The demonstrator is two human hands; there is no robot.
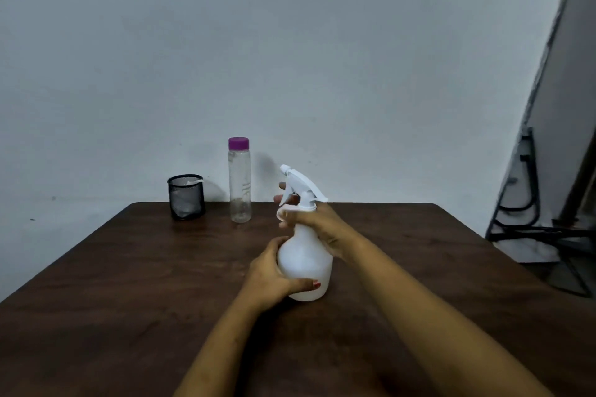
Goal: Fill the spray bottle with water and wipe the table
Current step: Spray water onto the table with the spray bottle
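A white spray bottle [306, 258] stands upright near the middle of the dark wooden table [129, 267]. My left hand [271, 274] grips its round body from the left, thumb across the front. My right hand [316, 222] is curled round the neck just under the white trigger head, fingers reaching past the trigger. Behind it stands a clear water bottle [239, 184] with a purple cap, closed; how much water it holds I cannot tell.
A black mesh cup [186, 196] with something white inside sits at the table's far left edge against the wall. A black metal frame [529, 209] stands on the floor to the right of the table.
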